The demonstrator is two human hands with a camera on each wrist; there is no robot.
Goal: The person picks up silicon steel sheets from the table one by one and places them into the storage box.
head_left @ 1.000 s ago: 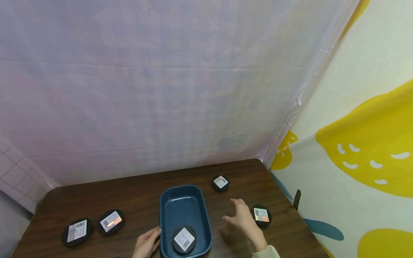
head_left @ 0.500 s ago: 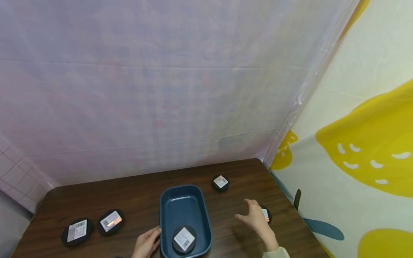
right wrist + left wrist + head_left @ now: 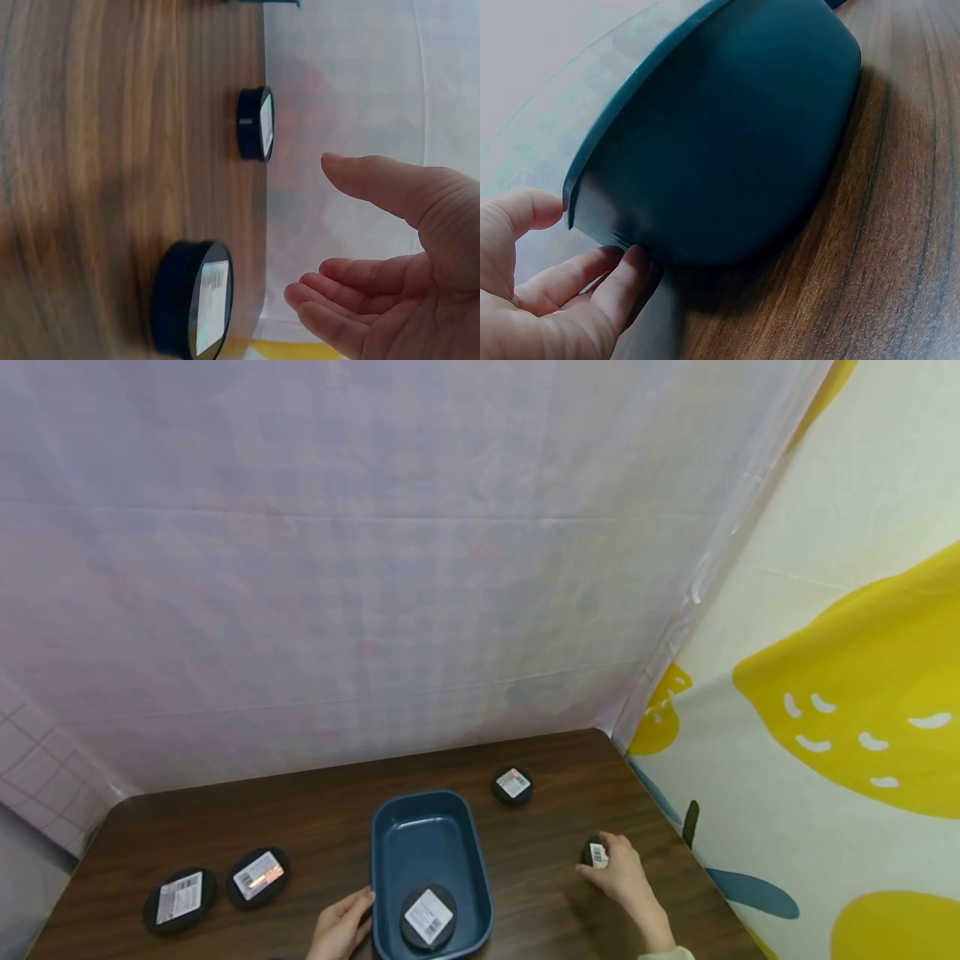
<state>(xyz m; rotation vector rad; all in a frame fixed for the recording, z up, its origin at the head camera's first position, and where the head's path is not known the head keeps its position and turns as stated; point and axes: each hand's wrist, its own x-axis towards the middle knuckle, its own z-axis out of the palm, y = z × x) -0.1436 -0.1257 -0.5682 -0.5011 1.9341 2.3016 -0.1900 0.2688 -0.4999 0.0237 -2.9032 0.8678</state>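
Observation:
A deep blue rectangular baking dish [image 3: 431, 831] stands on the table with a round black flat container [image 3: 428, 917] inside, its white barcode label facing up. My left hand [image 3: 341, 924] holds the dish's left edge. In the left wrist view the thumb meets the rim while the fingers press the outer wall. My right hand [image 3: 624, 875] hovers by another labelled black container [image 3: 597, 852] at the right, partly covering it in the head view. From the right wrist, that low round container [image 3: 184, 300] appears apart from the hand, whose spread thumb and fingers have nothing between them.
One more black container [image 3: 513, 785] lies behind the dish to the right. Two others, a black container [image 3: 258, 877] and its neighbour [image 3: 179, 900], lie at the left. The dark wooden table [image 3: 330, 810] ends against a pale curtain [image 3: 360, 610]; a lemon-print cloth [image 3: 825, 735] hangs at the right.
My right hand has moved rightward from beside the dish to the right-hand black container. The left hand and the dish have stayed in place.

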